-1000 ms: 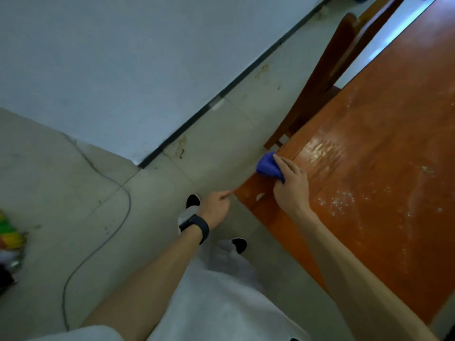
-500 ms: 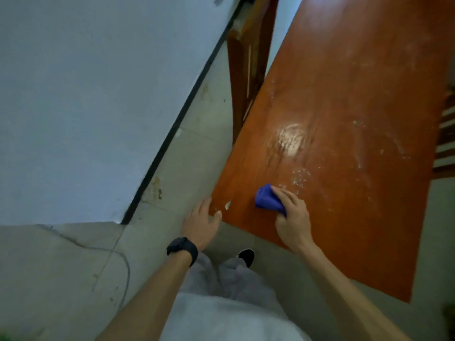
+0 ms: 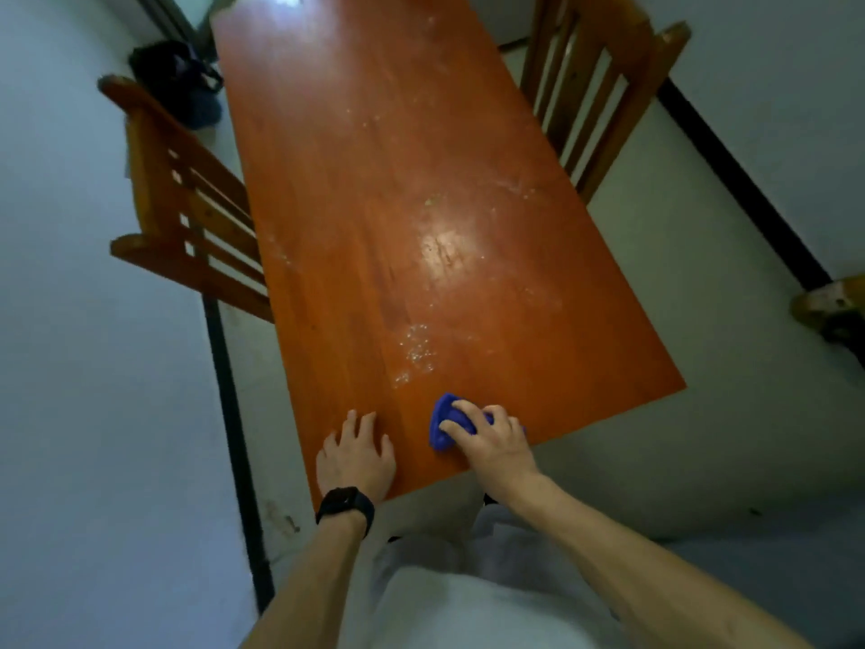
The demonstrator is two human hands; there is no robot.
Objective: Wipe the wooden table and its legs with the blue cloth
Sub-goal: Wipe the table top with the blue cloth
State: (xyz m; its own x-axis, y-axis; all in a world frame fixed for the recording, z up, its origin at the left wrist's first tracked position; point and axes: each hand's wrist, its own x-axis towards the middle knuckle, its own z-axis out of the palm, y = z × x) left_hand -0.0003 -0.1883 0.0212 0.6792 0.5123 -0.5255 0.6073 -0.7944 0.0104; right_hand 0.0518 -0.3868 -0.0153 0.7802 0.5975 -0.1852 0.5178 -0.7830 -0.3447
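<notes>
At the near edge of one wooden table [image 3: 421, 189], the right hand [image 3: 496, 442] grasps one bunched blue cloth [image 3: 442, 426] against the top. The left hand [image 3: 356, 456] rests flat, fingers relaxed, wearing one black wristwatch [image 3: 345, 504]. Two wooden chairs [image 3: 187, 213] flank the table.

right hand [image 3: 491, 442] grips blue cloth [image 3: 442, 426] on wooden table [image 3: 398, 203] — left hand [image 3: 355, 456] flat

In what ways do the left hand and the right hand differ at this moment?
The left hand lies flat with fingers spread on the wooden table; the right hand curls its fingers round the blue cloth. The left wrist wears a black watch; the right wrist is bare. Both rest near the table's near edge.
</notes>
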